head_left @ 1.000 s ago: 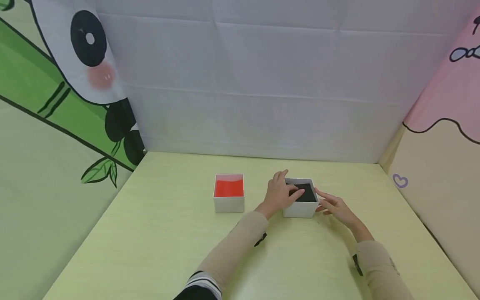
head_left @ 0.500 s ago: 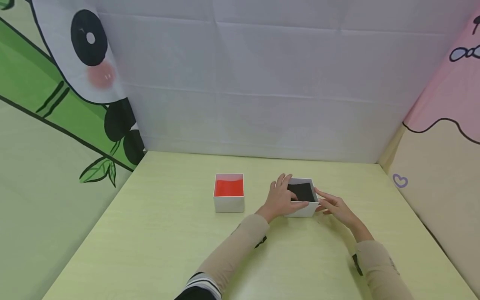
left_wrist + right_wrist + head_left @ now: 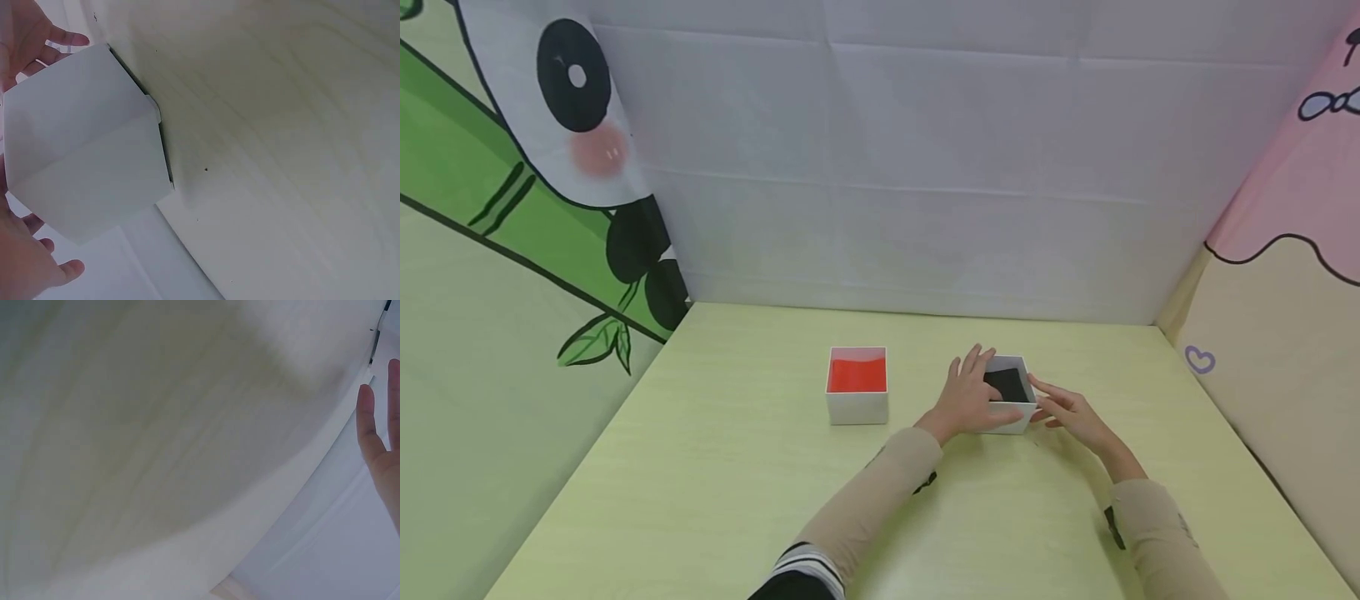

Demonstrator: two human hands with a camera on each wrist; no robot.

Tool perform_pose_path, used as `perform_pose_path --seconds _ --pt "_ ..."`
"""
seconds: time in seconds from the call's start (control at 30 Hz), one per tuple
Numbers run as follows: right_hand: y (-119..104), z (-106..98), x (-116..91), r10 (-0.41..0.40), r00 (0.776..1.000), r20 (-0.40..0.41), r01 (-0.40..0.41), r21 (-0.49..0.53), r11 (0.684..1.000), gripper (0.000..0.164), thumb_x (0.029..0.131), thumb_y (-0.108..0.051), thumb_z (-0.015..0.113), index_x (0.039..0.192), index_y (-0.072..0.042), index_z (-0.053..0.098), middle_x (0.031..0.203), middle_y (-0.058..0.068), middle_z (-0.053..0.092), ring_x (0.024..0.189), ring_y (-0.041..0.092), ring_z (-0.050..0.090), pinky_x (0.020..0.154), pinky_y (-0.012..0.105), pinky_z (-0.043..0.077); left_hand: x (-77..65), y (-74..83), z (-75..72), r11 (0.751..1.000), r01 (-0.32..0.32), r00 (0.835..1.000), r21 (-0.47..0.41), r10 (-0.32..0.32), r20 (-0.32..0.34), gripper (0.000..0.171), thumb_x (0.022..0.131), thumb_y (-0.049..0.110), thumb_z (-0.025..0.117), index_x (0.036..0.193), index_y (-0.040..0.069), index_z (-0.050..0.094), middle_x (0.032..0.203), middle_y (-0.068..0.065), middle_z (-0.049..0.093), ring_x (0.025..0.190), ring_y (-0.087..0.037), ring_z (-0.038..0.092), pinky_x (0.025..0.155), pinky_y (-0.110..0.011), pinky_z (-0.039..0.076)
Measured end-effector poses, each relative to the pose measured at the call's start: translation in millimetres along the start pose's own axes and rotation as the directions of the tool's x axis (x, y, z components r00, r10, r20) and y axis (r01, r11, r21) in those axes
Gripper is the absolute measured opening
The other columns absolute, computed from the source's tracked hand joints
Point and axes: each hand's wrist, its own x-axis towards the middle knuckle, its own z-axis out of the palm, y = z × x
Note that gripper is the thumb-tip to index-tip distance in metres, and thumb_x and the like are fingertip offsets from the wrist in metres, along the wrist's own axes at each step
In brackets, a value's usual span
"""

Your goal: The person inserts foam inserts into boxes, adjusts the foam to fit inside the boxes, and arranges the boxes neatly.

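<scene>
My left hand (image 3: 972, 402) lies over the left side of a white box (image 3: 1011, 418) with a black interior panel (image 3: 1007, 385). Its thumb stretches across the front wall, one finger dips inside the rim, and the others are raised and spread toward the back-left corner. At the box's right wall my right hand (image 3: 1071, 417) rests with extended fingers. In the left wrist view, the white box (image 3: 87, 144) stands between the left hand (image 3: 28, 256) below and the right hand (image 3: 28, 34) above. Only part of the right hand (image 3: 387, 456) shows in the right wrist view.
A second white box (image 3: 857, 408) with a red interior panel (image 3: 858, 376) stands to the left on the pale yellow table (image 3: 715, 467). Behind the table hangs a white sheet (image 3: 880, 208). Printed cartoon panels stand at both sides.
My left hand has slid a little to the right, its thumb moving from above the black panel down to the front wall. The right hand and both boxes stay in place.
</scene>
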Motion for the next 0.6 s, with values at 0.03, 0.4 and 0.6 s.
perform_pose_path --seconds 0.03,0.4,0.6 --pt "0.3 -0.3 0.2 -0.002 1.000 0.002 0.002 -0.001 1.000 0.041 0.096 -0.014 0.041 0.134 0.000 0.034 0.094 -0.012 0.063 0.086 0.039 0.059 0.071 0.042 0.047 0.5 -0.1 0.9 1.000 0.006 1.000 -0.002 -0.006 0.001 0.046 0.079 0.065 0.045 0.090 0.030 0.073 0.145 -0.005 0.020 0.133 -0.024 0.005 0.101 -0.048 0.017" --pt "-7.9 1.6 -0.6 -0.002 1.000 0.005 0.002 -0.010 1.000 0.042 0.095 -0.011 0.042 0.133 0.004 0.032 0.096 -0.011 0.063 0.085 0.034 0.060 0.069 0.042 0.047 -1.3 -3.0 3.3 0.995 0.090 0.993 -0.046 -0.086 0.077 0.049 0.078 0.067 0.044 0.095 0.029 0.072 0.147 -0.003 0.017 0.134 -0.024 -0.001 0.101 -0.052 0.013" --pt "-12.2 2.5 -2.1 0.021 1.000 -0.003 -0.021 -0.057 0.998 0.044 0.095 -0.014 0.044 0.133 0.005 0.032 0.101 0.005 0.063 0.085 0.038 0.059 0.068 0.043 0.046 -4.1 -4.5 2.8 0.997 0.074 0.994 -0.025 -0.071 0.087 0.048 0.079 0.067 0.043 0.096 0.031 0.071 0.146 -0.004 0.019 0.134 -0.024 0.000 0.101 -0.053 0.012"
